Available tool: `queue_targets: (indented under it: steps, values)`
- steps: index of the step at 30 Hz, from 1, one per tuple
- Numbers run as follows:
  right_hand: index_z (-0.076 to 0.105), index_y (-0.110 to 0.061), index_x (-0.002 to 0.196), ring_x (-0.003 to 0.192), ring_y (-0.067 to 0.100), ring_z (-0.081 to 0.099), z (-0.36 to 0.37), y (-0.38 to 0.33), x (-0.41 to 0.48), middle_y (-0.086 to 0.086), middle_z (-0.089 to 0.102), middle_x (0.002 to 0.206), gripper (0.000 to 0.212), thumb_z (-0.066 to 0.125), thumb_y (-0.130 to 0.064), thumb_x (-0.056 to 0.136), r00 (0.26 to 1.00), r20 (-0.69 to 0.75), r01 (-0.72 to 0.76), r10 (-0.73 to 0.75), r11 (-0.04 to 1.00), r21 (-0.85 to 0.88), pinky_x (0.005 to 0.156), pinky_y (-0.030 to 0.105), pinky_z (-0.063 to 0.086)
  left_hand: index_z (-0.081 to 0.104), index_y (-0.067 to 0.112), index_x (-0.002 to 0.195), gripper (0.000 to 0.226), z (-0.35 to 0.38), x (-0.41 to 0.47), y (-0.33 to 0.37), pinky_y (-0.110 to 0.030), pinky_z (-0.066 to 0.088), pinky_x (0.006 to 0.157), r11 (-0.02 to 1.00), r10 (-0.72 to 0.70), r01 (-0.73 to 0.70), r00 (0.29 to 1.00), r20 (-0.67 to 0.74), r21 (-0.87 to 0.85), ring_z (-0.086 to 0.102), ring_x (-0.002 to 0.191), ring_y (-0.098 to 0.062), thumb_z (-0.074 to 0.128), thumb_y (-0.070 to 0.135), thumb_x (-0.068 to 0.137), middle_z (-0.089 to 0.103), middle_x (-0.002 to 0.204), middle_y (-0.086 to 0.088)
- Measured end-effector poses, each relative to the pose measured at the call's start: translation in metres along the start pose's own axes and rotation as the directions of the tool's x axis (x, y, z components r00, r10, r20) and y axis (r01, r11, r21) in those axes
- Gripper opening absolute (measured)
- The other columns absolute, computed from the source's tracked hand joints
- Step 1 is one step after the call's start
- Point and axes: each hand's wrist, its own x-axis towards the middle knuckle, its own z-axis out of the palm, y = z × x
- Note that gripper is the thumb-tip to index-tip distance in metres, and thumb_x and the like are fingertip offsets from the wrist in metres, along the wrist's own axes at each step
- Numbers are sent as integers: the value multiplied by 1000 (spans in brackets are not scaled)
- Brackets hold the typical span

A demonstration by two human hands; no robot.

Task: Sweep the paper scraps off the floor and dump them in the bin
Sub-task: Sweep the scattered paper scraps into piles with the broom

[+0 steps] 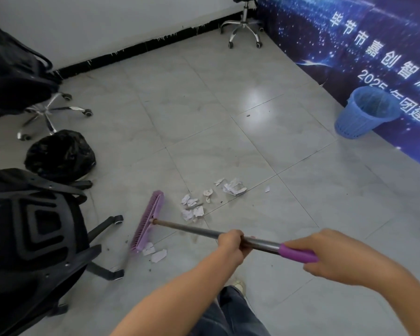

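Purple broom head (148, 221) on grey tile floor (264, 151), bristles on 9 o'clock side. Left hand (230, 243) clamped round metal shaft (192, 229); right hand (330, 257) wrapped round purple grip sleeve (298, 254) at shaft end. Paper scraps (197, 208) scattered at 2–3 o'clock of head; two more scraps (155, 253) at its 6 o'clock end. Blue slatted bin (359, 122) at 2 o'clock of scraps, well apart, against starry banner (349, 44). Black bag (60, 155) at 10 o'clock of head.

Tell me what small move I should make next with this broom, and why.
Probably push the broom head rightward into the paper scraps. The left hand and right hand grip the handle, the head sits just left of the scatter, two stray scraps lie at its near end, and the blue bin stands further right.
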Motion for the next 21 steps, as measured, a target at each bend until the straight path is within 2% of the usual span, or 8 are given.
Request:
queue_targets:
  steps: [4,8,9,11,12,14,17,21]
  values:
    - [54,-30,112,59,7,39,17,-30,26,-7,44,68,31,46,-17,85,994,33,111,-108,989,-98,51,21,27,38,-1,79,15,-47,9,5,-31,46,26,995,21,-30,995,-98,-94,52,60,-29,38,-8,93,47,75,-19]
    - [52,-21,100,63,16,41,34,-52,40,-4,42,69,20,45,-11,84,986,66,161,-150,966,-204,49,22,25,39,-1,74,21,-78,13,7,-32,43,23,996,-17,7,995,-99,-93,52,60,-30,36,-7,94,49,70,-19]
    - [49,-22,94,59,13,38,34,-53,39,-5,38,66,16,44,-10,84,988,60,154,-144,959,-237,48,22,25,39,-2,73,23,-76,13,6,-31,43,23,997,-17,11,997,-77,-78,54,57,-30,35,-7,94,51,66,-19]
    - [40,-28,88,54,8,31,29,-48,29,-7,32,65,20,43,-8,85,993,36,114,-109,946,-303,47,22,23,39,-1,71,25,-61,13,1,-30,44,24,999,-11,10,1000,-10,-49,58,46,-29,34,-7,94,54,60,-18]
    - [39,-31,87,54,8,31,24,-42,21,-7,31,65,23,42,-8,85,996,21,92,-90,938,-334,47,23,23,39,-2,72,24,-50,12,-4,-31,46,26,999,-14,17,999,51,-45,59,46,-30,33,-6,95,54,64,-18]
    - [45,-36,94,62,12,44,8,-29,5,-7,33,67,27,42,-10,86,999,-14,32,-40,921,-387,50,24,28,41,-3,75,23,-22,5,-14,-33,49,30,999,-24,32,983,182,-43,59,60,-32,33,-4,97,52,75,-18]
    - [51,-36,114,78,18,54,-20,-9,-20,-7,41,70,35,46,-19,84,995,-93,-63,26,908,-414,61,27,40,40,-3,74,24,18,-17,-21,-32,48,30,997,-35,54,956,292,-59,51,67,-27,35,-3,97,48,75,-16]
    - [55,-43,113,81,12,60,-49,2,-46,-8,62,87,35,51,-27,82,988,-152,-63,5,925,-374,75,30,53,38,-3,73,24,45,-49,-17,-29,46,27,993,5,36,936,351,-110,50,63,-26,36,-4,97,47,73,-18]
